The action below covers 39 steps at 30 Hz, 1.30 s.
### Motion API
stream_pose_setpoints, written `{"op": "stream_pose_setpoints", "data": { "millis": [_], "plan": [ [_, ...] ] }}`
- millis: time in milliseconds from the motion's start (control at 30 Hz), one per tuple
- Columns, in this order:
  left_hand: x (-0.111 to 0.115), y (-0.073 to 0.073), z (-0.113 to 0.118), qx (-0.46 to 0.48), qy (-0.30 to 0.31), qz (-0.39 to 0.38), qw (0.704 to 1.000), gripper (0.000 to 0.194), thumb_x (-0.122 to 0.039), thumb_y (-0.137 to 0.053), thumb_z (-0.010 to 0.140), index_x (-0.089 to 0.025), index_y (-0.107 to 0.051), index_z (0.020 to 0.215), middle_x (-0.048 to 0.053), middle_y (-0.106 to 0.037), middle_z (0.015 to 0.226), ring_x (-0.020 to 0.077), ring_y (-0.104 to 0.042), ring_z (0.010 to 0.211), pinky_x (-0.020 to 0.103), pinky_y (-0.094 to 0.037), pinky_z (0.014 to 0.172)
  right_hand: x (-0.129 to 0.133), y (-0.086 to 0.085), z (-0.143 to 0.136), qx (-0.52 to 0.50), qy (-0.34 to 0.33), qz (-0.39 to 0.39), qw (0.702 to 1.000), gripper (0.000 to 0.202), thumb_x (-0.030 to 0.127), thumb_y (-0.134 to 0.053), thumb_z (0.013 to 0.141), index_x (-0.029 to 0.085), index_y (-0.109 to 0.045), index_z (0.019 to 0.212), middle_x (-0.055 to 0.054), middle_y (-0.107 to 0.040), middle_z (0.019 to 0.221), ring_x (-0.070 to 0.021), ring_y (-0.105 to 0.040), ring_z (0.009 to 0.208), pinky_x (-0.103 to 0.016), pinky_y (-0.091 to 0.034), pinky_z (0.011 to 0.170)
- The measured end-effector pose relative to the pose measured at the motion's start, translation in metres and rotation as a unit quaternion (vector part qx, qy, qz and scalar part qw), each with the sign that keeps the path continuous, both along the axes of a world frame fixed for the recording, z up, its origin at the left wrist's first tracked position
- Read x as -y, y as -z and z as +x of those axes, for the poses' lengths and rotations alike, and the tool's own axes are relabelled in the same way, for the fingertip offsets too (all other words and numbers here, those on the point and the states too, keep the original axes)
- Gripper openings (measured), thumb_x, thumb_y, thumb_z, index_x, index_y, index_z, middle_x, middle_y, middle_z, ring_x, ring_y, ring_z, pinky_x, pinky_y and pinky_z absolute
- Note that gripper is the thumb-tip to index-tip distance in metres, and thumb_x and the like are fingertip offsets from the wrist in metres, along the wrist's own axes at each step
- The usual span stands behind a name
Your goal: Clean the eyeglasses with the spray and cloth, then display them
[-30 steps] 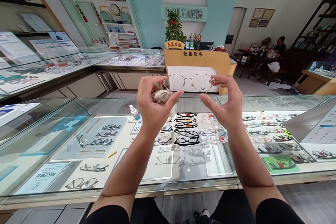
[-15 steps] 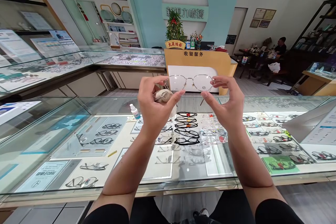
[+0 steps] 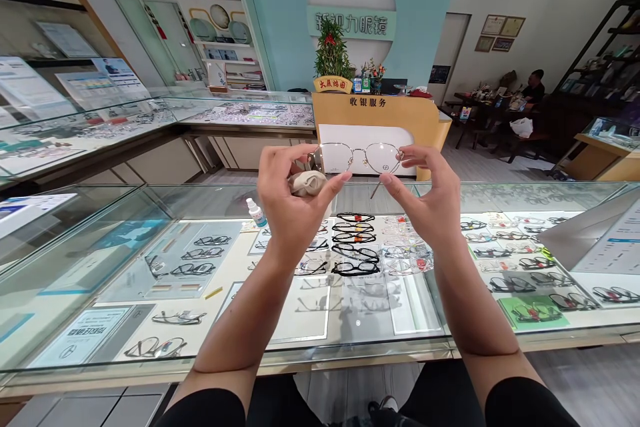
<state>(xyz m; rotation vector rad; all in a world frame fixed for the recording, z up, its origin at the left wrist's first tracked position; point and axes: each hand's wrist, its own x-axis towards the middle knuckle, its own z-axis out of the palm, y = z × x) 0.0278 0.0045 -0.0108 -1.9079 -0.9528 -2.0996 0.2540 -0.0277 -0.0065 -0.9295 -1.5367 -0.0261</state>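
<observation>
A thin-rimmed pair of glasses (image 3: 358, 149) is held up level above the glass counter, its lenses facing me. My left hand (image 3: 295, 200) grips the frame's left end between fingers and thumb. A crumpled beige cloth (image 3: 307, 183) is tucked in that same hand. At the right end of the frame, the fingers of my right hand (image 3: 430, 197) pinch the rim or hinge. One temple arm points down beside my right thumb.
Rows of glasses (image 3: 356, 253) lie in the glass display counter (image 3: 350, 347) below my hands. A small white bottle (image 3: 256, 212) stands left of centre. Beyond are a wooden cashier desk (image 3: 380, 110) with plants and a seated person (image 3: 535, 88) at the far right.
Both hands and the glasses have shifted slightly left. The glasses have turned a little, and the hanging temple arm now shows more.
</observation>
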Motion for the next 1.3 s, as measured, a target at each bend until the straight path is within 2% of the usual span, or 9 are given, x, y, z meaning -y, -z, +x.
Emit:
{"op": "stream_pose_setpoints", "data": {
  "millis": [300, 500, 700, 867, 1067, 1300],
  "plan": [
    [-0.004, 0.001, 0.000, 0.005, 0.040, -0.022, 0.999, 0.047, -0.052, -0.099, 0.083, -0.029, -0.082, 0.120, 0.005, -0.070, 0.107, 0.0197, -0.063, 0.091, 0.037, -0.055, 0.080, 0.002, 0.000, -0.002, -0.006, 0.032, 0.022, 0.999, 0.035, 0.050, -0.086, 0.095, 0.032, -0.071, 0.121, -0.005, -0.080, 0.114, -0.0272, -0.075, 0.102, -0.050, -0.054, 0.103],
    [-0.006, 0.003, 0.000, 0.027, 0.058, -0.049, 0.997, 0.056, -0.052, -0.102, 0.081, -0.025, -0.079, 0.124, 0.005, -0.071, 0.109, 0.0146, -0.057, 0.079, 0.033, -0.054, 0.073, 0.002, 0.000, -0.002, -0.012, 0.027, 0.031, 0.999, 0.037, 0.049, -0.088, 0.094, 0.031, -0.071, 0.122, -0.005, -0.078, 0.114, -0.0267, -0.074, 0.103, -0.047, -0.057, 0.099],
    [-0.011, 0.007, 0.001, 0.023, 0.037, -0.041, 0.998, 0.056, -0.056, -0.100, 0.081, -0.024, -0.079, 0.122, 0.005, -0.074, 0.113, 0.0119, -0.057, 0.074, 0.030, -0.053, 0.069, -0.002, 0.004, -0.002, 0.005, 0.049, 0.062, 0.997, 0.040, 0.052, -0.084, 0.097, 0.029, -0.069, 0.126, -0.006, -0.077, 0.117, -0.0261, -0.077, 0.103, -0.045, -0.061, 0.092],
    [-0.014, 0.010, 0.000, 0.017, 0.036, -0.019, 0.999, 0.056, -0.055, -0.099, 0.083, -0.024, -0.077, 0.124, 0.006, -0.074, 0.119, 0.0112, -0.059, 0.074, 0.030, -0.053, 0.069, -0.003, 0.007, -0.003, 0.020, 0.061, 0.079, 0.995, 0.039, 0.049, -0.083, 0.098, 0.029, -0.068, 0.128, -0.007, -0.077, 0.118, -0.0259, -0.078, 0.104, -0.044, -0.062, 0.090],
    [-0.013, 0.009, 0.001, 0.016, 0.032, -0.027, 0.999, 0.060, -0.061, -0.097, 0.084, -0.025, -0.076, 0.128, 0.007, -0.076, 0.122, 0.0104, -0.060, 0.071, 0.028, -0.052, 0.062, -0.003, 0.007, -0.003, 0.027, 0.056, 0.093, 0.994, 0.037, 0.045, -0.085, 0.099, 0.028, -0.067, 0.127, -0.006, -0.078, 0.118, -0.0251, -0.080, 0.104, -0.043, -0.063, 0.088],
    [-0.014, 0.011, 0.000, 0.007, 0.035, -0.029, 0.999, 0.060, -0.057, -0.098, 0.084, -0.026, -0.075, 0.131, 0.007, -0.074, 0.125, 0.0127, -0.064, 0.078, 0.029, -0.054, 0.066, -0.005, 0.007, -0.002, 0.032, 0.058, 0.083, 0.994, 0.033, 0.043, -0.081, 0.101, 0.028, -0.067, 0.127, -0.007, -0.079, 0.120, -0.0250, -0.080, 0.105, -0.043, -0.064, 0.088]
  ]
}}
